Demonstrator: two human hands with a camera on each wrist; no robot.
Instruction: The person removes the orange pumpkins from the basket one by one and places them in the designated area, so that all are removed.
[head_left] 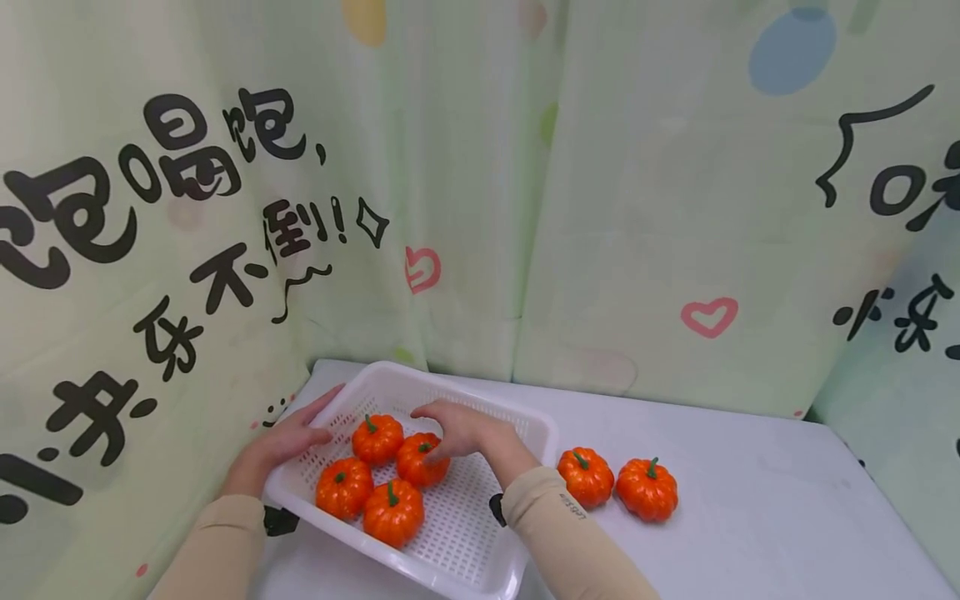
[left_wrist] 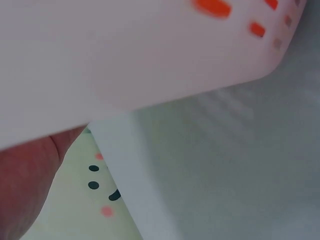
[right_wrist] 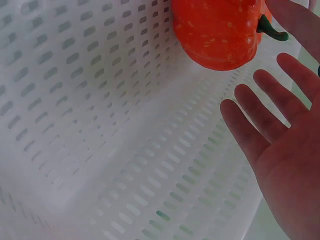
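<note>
A white perforated plastic basket [head_left: 465, 521] stands at an angle on the left of the table, with several small orange pumpkins inside. My left hand [head_left: 288, 437] grips its left rim, thumb over the edge; the basket wall [left_wrist: 125, 60] hides most of that hand in the left wrist view. Over the basket, my right hand [head_left: 467, 429] is beside the rightmost pumpkin [head_left: 420, 462] in it. Its fingers are spread and fairly straight in the right wrist view, near a pumpkin [right_wrist: 217, 32] with a green stem. Three other pumpkins, among them one at the front [head_left: 393, 512], sit close together.
Two more orange pumpkins, one nearer the basket [head_left: 585, 477] and one farther right [head_left: 647, 490], lie on the white table [head_left: 772, 500]. A pale green printed curtain [head_left: 615, 208] encloses the table at the back and sides.
</note>
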